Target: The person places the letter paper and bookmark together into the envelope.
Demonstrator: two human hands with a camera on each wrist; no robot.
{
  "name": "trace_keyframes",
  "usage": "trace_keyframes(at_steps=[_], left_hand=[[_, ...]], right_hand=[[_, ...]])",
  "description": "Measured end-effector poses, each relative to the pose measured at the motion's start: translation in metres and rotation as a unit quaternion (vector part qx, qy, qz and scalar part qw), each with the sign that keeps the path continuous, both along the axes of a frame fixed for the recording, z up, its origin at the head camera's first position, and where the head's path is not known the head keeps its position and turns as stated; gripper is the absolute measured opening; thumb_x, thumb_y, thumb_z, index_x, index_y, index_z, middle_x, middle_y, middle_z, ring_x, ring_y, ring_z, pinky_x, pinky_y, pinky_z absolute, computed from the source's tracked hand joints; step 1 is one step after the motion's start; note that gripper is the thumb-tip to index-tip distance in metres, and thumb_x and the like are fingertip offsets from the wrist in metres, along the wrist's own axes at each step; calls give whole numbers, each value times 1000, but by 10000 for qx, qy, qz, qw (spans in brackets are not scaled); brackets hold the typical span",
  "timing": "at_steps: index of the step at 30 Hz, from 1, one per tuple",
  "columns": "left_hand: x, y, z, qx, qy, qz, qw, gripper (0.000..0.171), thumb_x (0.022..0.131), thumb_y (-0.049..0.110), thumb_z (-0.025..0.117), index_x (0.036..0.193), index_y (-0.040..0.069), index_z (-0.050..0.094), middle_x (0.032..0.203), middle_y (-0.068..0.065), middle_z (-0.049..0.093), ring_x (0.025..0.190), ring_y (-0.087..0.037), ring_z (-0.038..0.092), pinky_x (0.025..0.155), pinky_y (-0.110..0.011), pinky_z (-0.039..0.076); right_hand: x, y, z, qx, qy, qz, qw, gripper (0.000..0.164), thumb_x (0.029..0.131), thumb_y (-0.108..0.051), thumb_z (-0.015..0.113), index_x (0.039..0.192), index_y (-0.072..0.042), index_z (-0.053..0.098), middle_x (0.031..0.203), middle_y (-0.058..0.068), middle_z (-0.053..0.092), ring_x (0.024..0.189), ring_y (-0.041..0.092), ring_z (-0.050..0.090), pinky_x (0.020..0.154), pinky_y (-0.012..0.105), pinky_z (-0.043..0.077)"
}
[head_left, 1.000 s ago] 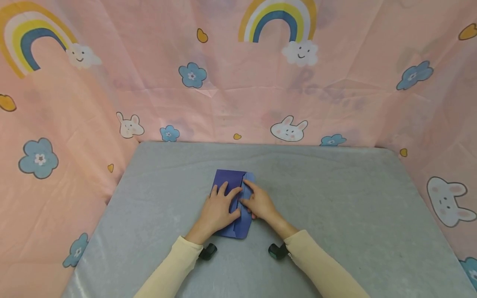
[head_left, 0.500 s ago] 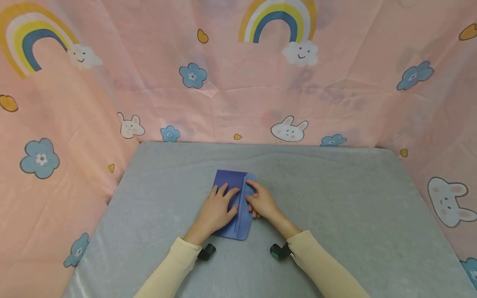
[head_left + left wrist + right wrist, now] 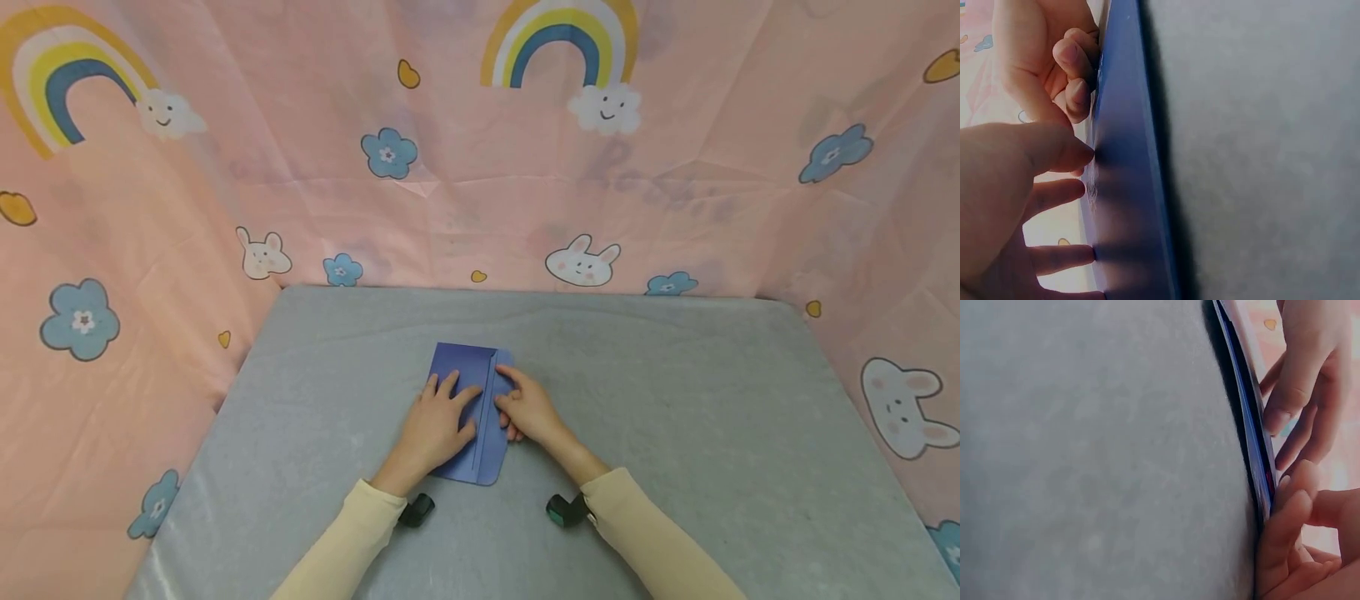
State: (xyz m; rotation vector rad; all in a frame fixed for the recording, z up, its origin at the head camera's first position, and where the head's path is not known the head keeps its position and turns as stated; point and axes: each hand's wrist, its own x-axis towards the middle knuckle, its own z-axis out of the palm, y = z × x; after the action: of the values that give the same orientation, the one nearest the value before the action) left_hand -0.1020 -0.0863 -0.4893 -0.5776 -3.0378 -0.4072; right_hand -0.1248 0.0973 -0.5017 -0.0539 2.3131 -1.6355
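A blue-purple paper envelope lies on the grey tabletop, its long flap laid out flat to the right. On the body of the envelope rests my left hand, fingers spread and thumb towards the crease. My right hand is at the flap, its index finger stretched onto the upper part and the thumb touching lower down. Its other fingers bend by the flap's outer edge; what lies under them is hidden. In the right wrist view, a narrow gap shows along the envelope's edge.
The grey cloth-covered table stretches out around the envelope. A pink printed curtain hangs behind it and along both sides. Small dark wrist devices, one at the left wrist and one at the right wrist, stand just above the tabletop.
My right hand has shifted slightly right from the crease, and the flap now lies flatter and shows wider. The left thumb has drawn back a little; the last half second is almost still.
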Motion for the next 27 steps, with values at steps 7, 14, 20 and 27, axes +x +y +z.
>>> trace_keyframes(at_steps=[7, 14, 20, 27], left_hand=[[1, 2, -1, 18, 104, 66, 9999, 49, 87, 34, 72, 134, 24, 63, 147, -21, 51, 134, -54, 45, 98, -63, 46], [1, 3, 3, -37, 9, 105, 9999, 46, 86, 35, 73, 131, 25, 65, 146, -20, 52, 134, -53, 46, 98, -63, 47], [-2, 3, 6, -23, -200, 129, 9997, 45, 87, 34, 74, 130, 25, 66, 146, -20, 52, 134, -53, 45, 98, -64, 46], [-7, 5, 10, 418, -486, 317, 9974, 42, 85, 27, 75, 127, 23, 69, 148, -23, 48, 133, -54, 43, 98, -68, 43]], right_hand=[[6, 6, 3, -54, 27, -6, 10000, 61, 96, -8, 58, 153, -11, 36, 59, 5, 58, 37, 12, 53, 40, 31, 47], [10, 12, 4, 7, -23, -80, 10000, 61, 96, -8, 58, 153, -12, 36, 57, 4, 56, 36, 10, 52, 39, 29, 45], [10, 12, 3, -10, -14, -38, 10000, 61, 96, -8, 58, 153, -11, 37, 56, 4, 55, 35, 9, 50, 39, 29, 45], [11, 12, 6, 340, -23, -48, 9994, 59, 96, -13, 58, 152, -17, 39, 52, 1, 52, 34, 10, 45, 39, 28, 43]])
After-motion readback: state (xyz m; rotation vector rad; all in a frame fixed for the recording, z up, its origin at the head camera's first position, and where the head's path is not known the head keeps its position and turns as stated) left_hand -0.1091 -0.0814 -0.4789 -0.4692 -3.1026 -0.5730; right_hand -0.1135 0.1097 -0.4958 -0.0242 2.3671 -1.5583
